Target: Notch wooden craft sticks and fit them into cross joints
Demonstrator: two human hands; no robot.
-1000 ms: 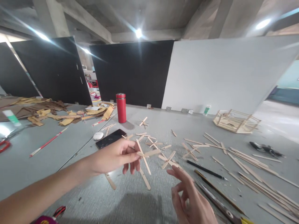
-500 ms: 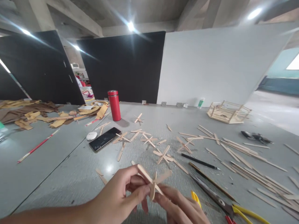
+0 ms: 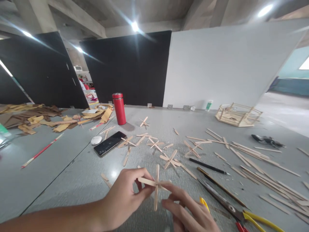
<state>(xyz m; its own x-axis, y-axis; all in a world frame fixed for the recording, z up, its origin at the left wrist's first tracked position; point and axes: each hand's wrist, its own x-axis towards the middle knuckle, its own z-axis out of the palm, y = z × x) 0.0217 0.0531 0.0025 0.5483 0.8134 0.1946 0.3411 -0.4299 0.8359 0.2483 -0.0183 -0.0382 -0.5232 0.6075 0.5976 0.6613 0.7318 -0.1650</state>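
Grey tabletop (image 3: 72, 167) stretches out under a concrete ceiling, with black and white partition boards standing behind it. In the head view, the left hand (image 3: 125, 198) reaches in from the lower left, thumb and fingers pinched on the horizontal arm of a wooden stick cross (image 3: 155, 185). The right hand (image 3: 185, 212) comes up from the bottom edge, fingertips touching the cross on its right side, fingers loosely curled. The cross is held just above the table between the two hands, one stick upright, one lying across it. Beyond it lie loose sticks (image 3: 169, 159), a black pen (image 3: 207, 166), a phone (image 3: 109, 143) and a red flask (image 3: 119, 109). Yellow-handled pliers (image 3: 241, 216) rest just right of the right hand. A stick frame (image 3: 238, 115) sits far right.
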